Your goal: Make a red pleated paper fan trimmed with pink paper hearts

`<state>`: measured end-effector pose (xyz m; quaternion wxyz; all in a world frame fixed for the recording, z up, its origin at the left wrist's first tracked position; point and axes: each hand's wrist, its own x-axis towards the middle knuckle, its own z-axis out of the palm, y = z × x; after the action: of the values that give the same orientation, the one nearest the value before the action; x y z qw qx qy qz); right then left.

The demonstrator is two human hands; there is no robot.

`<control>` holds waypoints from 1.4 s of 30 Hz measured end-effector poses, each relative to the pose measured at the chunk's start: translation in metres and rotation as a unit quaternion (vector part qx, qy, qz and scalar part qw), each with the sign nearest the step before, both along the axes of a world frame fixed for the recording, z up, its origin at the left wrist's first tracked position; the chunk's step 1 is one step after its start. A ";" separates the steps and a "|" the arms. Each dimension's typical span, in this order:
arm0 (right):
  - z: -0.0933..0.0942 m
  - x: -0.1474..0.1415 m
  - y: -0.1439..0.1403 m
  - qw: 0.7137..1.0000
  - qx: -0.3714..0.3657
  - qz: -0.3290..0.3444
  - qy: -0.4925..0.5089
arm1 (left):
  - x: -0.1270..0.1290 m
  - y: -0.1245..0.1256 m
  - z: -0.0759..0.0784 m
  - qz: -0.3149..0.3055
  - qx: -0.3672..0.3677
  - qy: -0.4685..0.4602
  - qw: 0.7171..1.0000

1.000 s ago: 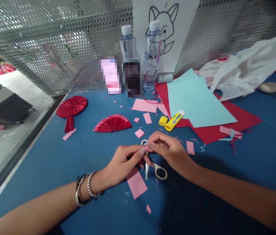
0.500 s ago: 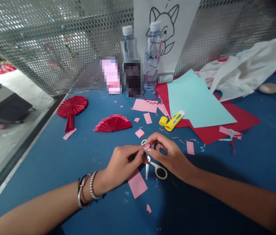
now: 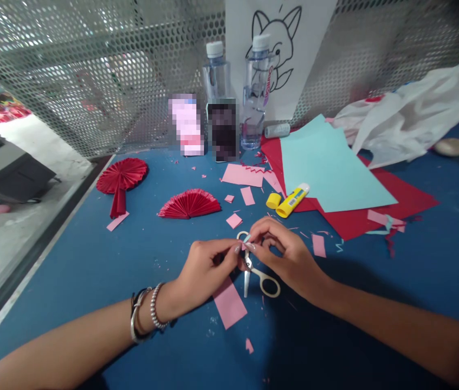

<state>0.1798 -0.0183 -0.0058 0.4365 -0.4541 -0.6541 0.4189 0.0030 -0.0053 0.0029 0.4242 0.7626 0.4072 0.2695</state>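
Between the fingertips of my left hand (image 3: 211,271) and my right hand (image 3: 284,252) is a small pink paper piece (image 3: 244,246), mostly hidden by the fingers. Both hands are closed in a pinch on it, just above the table. Under them lies a pair of scissors (image 3: 267,285) with cream handles, its blade pointing towards me. A larger pink paper rectangle (image 3: 231,309) rests beneath my left hand. Nearer me is a tiny pink scrap (image 3: 249,345). A yellow glue stick (image 3: 290,205) lies past my right hand, its cap (image 3: 273,200) off beside it.
A pleated red fan (image 3: 189,205) and a round red fan with a handle (image 3: 122,179) lie at the left. Light blue paper (image 3: 330,168) covers red sheets (image 3: 408,195) at the right. Two bottles (image 3: 252,119), two phones (image 3: 223,132) and a white plastic bag (image 3: 416,119) stand or lie behind.
My fingertips have shifted slightly around the small pink paper, so less of it shows. The scissors and the other papers keep their places; the whole view has moved a little.
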 end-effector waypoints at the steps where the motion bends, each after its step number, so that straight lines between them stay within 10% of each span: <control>1: 0.000 0.000 0.000 1.000 0.014 0.002 -0.007 | 0.000 0.000 0.000 -0.001 0.000 0.000 1.000; 13: 0.004 0.000 -0.005 0.988 0.123 0.002 -0.098 | -0.001 0.000 0.002 -0.015 -0.022 -0.014 1.000; 42: 0.003 0.000 -0.006 0.988 0.113 -0.033 -0.098 | -0.001 -0.002 0.003 -0.004 0.009 -0.038 0.999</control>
<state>0.1797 -0.0245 -0.0032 0.4323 -0.4616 -0.7218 0.2812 0.0019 -0.0070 0.0057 0.4339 0.7569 0.3853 0.3006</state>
